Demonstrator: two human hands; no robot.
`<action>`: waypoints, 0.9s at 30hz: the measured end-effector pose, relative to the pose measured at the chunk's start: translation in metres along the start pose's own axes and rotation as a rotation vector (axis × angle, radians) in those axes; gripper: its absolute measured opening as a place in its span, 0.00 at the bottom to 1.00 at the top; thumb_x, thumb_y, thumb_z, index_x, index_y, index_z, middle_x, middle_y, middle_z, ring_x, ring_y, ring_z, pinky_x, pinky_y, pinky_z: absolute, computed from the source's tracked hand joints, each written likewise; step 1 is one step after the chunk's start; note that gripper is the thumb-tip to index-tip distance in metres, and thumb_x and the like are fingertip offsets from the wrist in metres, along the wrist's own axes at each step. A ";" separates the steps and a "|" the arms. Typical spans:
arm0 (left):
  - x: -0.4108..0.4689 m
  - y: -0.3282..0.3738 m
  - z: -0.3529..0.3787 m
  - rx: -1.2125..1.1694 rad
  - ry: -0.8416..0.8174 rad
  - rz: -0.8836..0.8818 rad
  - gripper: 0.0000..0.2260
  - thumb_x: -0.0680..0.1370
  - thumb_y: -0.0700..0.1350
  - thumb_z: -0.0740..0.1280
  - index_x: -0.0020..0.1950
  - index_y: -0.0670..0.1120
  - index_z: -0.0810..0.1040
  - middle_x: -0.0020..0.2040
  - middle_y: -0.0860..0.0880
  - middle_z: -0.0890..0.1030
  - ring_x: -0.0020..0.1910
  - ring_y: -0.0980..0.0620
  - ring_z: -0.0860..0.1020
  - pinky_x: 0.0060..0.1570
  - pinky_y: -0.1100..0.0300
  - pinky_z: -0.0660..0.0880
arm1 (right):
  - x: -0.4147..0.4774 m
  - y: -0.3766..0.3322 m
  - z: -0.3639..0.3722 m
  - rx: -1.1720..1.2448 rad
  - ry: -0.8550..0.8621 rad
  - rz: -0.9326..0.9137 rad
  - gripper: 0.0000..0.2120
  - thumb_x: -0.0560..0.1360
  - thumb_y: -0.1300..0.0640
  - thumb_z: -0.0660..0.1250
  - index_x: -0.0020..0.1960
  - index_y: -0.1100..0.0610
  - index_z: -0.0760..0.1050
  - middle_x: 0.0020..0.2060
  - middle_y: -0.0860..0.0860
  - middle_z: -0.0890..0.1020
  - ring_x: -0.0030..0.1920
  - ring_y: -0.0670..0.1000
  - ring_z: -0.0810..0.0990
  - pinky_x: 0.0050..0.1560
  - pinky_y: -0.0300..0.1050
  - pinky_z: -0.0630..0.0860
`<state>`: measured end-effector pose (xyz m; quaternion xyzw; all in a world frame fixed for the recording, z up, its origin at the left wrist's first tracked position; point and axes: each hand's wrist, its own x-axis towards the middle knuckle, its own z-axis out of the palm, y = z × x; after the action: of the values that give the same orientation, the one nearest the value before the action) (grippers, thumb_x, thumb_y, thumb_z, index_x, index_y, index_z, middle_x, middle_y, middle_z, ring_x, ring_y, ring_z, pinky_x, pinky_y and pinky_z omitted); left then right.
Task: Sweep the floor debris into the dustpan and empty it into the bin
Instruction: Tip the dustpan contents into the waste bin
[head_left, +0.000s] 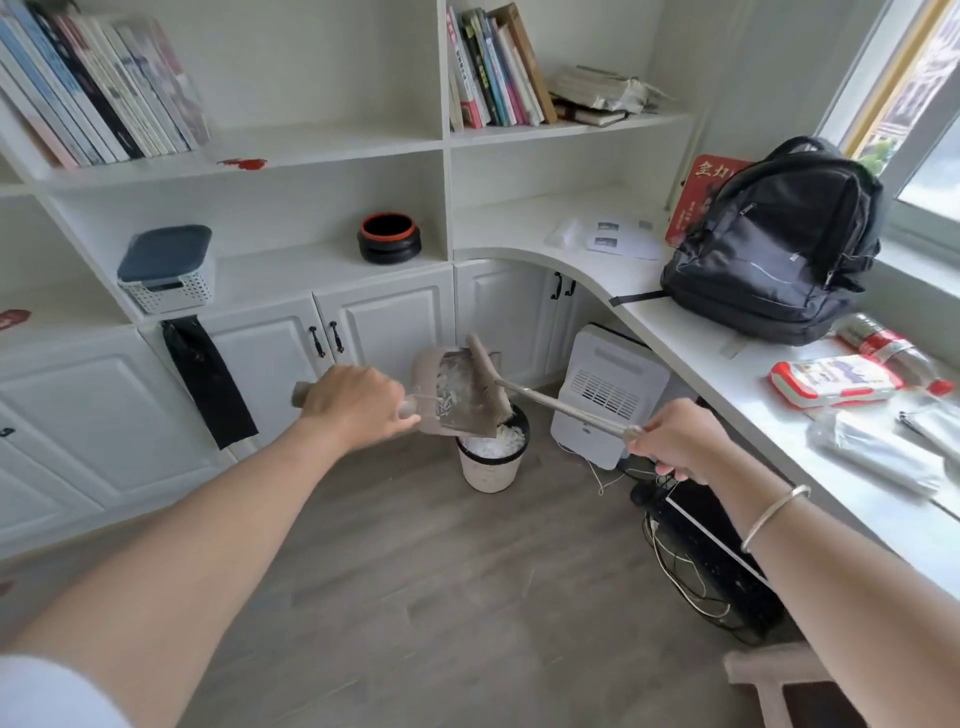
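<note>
My left hand (358, 402) grips the handle of a beige dustpan (457, 402), which is tilted over a small white bin (491, 470) on the wooden floor. White paper scraps lie in the pan and fill the bin's top. My right hand (675, 441) grips the long handle of a broom (491, 382), whose brush head rests inside the tilted pan just above the bin.
White cupboards and shelves stand behind the bin. A white appliance (608, 395) sits right of the bin under a curved desk (701, 358) with a black backpack (774, 244). Cables and a black box (711, 566) lie on the floor at right. A stool (769, 670) is at lower right.
</note>
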<state>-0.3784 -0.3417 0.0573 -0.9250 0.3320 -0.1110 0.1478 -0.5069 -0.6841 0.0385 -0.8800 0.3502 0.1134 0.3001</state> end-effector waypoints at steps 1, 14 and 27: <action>0.002 0.001 0.000 0.028 0.018 0.040 0.23 0.77 0.63 0.58 0.30 0.49 0.65 0.33 0.50 0.80 0.28 0.48 0.69 0.33 0.58 0.64 | 0.001 0.004 0.006 0.003 0.023 0.019 0.12 0.73 0.51 0.69 0.46 0.61 0.80 0.32 0.56 0.84 0.27 0.53 0.78 0.29 0.42 0.76; 0.033 0.007 -0.015 0.022 0.079 0.134 0.22 0.77 0.61 0.59 0.29 0.49 0.64 0.32 0.51 0.79 0.29 0.48 0.74 0.31 0.60 0.63 | 0.018 0.029 0.063 0.071 -0.246 0.195 0.04 0.71 0.63 0.58 0.42 0.64 0.69 0.31 0.57 0.80 0.23 0.54 0.77 0.29 0.42 0.76; 0.053 -0.008 0.012 0.209 0.008 0.273 0.18 0.79 0.62 0.59 0.37 0.50 0.68 0.40 0.53 0.82 0.37 0.50 0.81 0.30 0.61 0.66 | 0.023 0.066 0.031 -0.111 0.065 0.200 0.06 0.68 0.55 0.65 0.42 0.56 0.78 0.29 0.52 0.82 0.21 0.51 0.78 0.28 0.39 0.78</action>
<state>-0.3299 -0.3682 0.0542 -0.8503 0.4419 -0.1277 0.2556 -0.5346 -0.7157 -0.0248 -0.8592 0.4390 0.1332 0.2267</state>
